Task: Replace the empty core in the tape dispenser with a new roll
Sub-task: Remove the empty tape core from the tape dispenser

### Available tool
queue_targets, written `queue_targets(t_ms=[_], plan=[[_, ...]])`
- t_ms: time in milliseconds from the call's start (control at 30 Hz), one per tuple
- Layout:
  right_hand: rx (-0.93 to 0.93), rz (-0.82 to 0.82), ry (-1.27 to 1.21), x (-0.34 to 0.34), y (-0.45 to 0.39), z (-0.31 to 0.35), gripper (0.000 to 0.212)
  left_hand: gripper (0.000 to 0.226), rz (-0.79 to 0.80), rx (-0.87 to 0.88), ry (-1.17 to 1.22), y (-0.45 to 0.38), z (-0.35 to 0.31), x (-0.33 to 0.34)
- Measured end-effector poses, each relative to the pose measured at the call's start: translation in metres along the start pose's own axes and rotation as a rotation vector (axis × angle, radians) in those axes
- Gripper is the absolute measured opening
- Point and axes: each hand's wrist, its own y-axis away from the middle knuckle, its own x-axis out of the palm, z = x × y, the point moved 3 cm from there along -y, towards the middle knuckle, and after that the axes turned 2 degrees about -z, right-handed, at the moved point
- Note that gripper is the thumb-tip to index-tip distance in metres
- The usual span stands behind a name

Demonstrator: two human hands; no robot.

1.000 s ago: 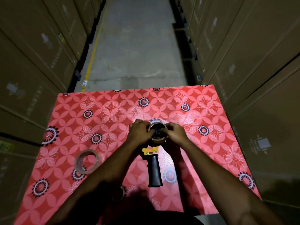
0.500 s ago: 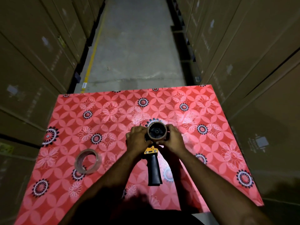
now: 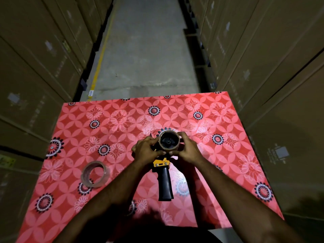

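Note:
A tape dispenser (image 3: 164,179) with a black handle and yellow body lies on the red patterned table (image 3: 122,123), handle toward me. A brown cardboard core (image 3: 168,148) sits around its black hub, its open end facing the camera. My left hand (image 3: 146,150) grips the core's left side and my right hand (image 3: 187,149) grips its right side. A roll of brown tape (image 3: 94,174) lies on the table to the left, apart from both hands.
Tall stacks of cardboard cartons (image 3: 43,55) wall in both sides of the aisle. A concrete floor (image 3: 145,55) with a yellow line runs beyond the table's far edge.
Both hands have shifted from covering the core's face to gripping its sides, and the core now stands higher above the dispenser with its open end exposed.

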Motion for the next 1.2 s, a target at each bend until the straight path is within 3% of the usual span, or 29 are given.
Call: queue_targets(t_ms=[333, 533, 667, 767, 933, 1200], plan=[[0.046, 0.056, -0.087, -0.005, 0.007, -0.004, 0.077, 0.076, 0.102, 0.052, 0.061, -0.007, 0.001, -0.003], [0.034, 0.099, -0.136, -0.014, 0.005, 0.009, 0.079, 0.081, 0.082, -0.064, 0.292, -0.004, 0.000, 0.001], [0.048, 0.115, -0.123, -0.020, 0.004, 0.007, 0.082, 0.075, 0.004, 0.052, -0.056, 0.000, -0.011, -0.005], [0.027, 0.021, -0.114, -0.028, 0.010, 0.000, 0.078, 0.076, -0.059, 0.201, -0.183, -0.003, -0.024, -0.007], [0.031, -0.209, 0.010, -0.060, 0.015, -0.012, 0.085, 0.060, 0.068, 0.280, -0.003, -0.016, -0.062, 0.021], [0.240, -0.401, 0.117, -0.121, 0.010, -0.041, 0.068, 0.093, 0.384, 0.289, 0.058, -0.043, -0.128, 0.095]])
